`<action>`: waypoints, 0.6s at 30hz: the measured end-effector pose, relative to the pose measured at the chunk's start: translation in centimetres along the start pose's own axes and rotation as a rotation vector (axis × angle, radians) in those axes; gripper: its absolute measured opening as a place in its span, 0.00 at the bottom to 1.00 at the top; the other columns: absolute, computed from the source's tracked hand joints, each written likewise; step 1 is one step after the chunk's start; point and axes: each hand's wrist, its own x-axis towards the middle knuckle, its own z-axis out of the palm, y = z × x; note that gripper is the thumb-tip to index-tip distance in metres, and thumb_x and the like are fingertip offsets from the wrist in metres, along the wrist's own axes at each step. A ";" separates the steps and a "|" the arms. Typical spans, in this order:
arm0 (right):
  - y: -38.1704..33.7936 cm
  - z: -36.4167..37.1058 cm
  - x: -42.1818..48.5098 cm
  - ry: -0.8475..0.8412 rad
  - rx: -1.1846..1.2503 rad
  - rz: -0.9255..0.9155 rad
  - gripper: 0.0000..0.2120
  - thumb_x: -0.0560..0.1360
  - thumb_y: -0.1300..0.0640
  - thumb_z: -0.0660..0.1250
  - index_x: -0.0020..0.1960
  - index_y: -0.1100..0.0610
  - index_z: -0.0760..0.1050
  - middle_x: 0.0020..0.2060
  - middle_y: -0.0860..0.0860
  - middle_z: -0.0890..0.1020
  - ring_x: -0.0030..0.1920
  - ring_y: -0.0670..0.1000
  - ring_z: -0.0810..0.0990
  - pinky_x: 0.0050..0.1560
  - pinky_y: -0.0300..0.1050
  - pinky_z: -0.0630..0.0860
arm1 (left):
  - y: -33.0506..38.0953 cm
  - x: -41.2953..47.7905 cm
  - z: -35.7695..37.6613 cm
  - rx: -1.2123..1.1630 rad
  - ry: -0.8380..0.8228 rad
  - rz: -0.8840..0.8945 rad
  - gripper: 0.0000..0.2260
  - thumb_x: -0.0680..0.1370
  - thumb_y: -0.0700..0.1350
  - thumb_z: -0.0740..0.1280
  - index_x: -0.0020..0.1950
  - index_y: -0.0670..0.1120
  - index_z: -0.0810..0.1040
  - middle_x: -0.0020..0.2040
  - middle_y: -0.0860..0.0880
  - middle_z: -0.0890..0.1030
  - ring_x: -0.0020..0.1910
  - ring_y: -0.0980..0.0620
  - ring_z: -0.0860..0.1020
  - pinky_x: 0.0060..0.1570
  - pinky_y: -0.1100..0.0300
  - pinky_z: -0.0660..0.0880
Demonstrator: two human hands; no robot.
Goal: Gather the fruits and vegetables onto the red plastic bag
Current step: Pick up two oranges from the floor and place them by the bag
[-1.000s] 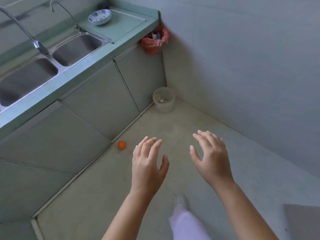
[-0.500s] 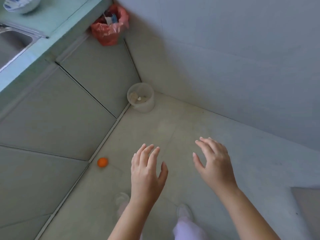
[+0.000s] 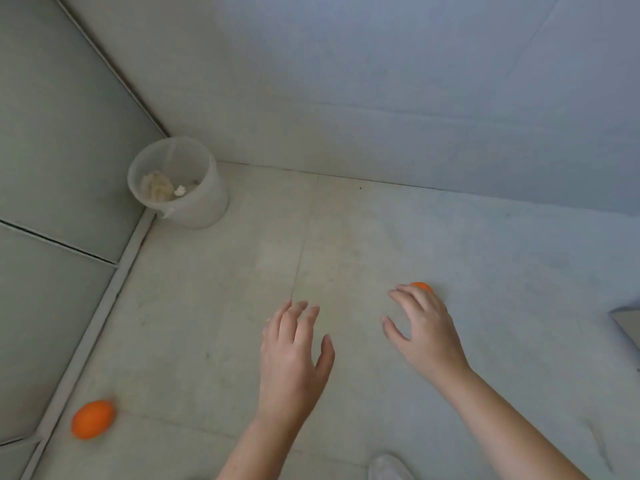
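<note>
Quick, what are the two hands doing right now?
Left hand: open, fingers spread, holding nothing.
Right hand: open, holding nothing, fingertips in front of an orange fruit.

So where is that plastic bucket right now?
The plastic bucket stands on the floor at the upper left of the head view, tucked into the corner where the cabinet meets the wall, well beyond both hands.

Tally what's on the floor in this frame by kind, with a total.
Orange fruits: 2, one by the cabinet base, one partly hidden behind the right hand
Translucent buckets: 1
Total: 3
</note>
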 end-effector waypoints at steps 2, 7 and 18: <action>2.7 3.4 0.0 -0.002 -0.037 0.039 0.21 0.68 0.46 0.59 0.51 0.60 0.78 0.49 0.56 0.81 0.53 0.52 0.73 0.53 0.46 0.70 | -2.0 0.4 3.8 -0.016 -0.017 0.013 0.15 0.73 0.48 0.60 0.58 0.44 0.71 0.55 0.43 0.78 0.60 0.42 0.72 0.56 0.44 0.73; 9.8 10.8 0.8 -0.064 -0.121 0.122 0.23 0.67 0.45 0.58 0.51 0.60 0.78 0.49 0.58 0.81 0.51 0.59 0.79 0.53 0.54 0.74 | -5.9 1.3 12.5 -0.015 -0.063 0.065 0.17 0.73 0.48 0.59 0.57 0.41 0.75 0.55 0.43 0.79 0.60 0.42 0.73 0.57 0.48 0.72; 21.4 18.9 3.8 -0.035 -0.126 0.349 0.28 0.66 0.51 0.73 0.63 0.57 0.72 0.64 0.57 0.72 0.66 0.58 0.66 0.63 0.59 0.62 | -9.3 2.7 24.8 -0.061 -0.160 -0.006 0.22 0.73 0.53 0.56 0.60 0.42 0.76 0.58 0.44 0.78 0.62 0.43 0.72 0.61 0.50 0.67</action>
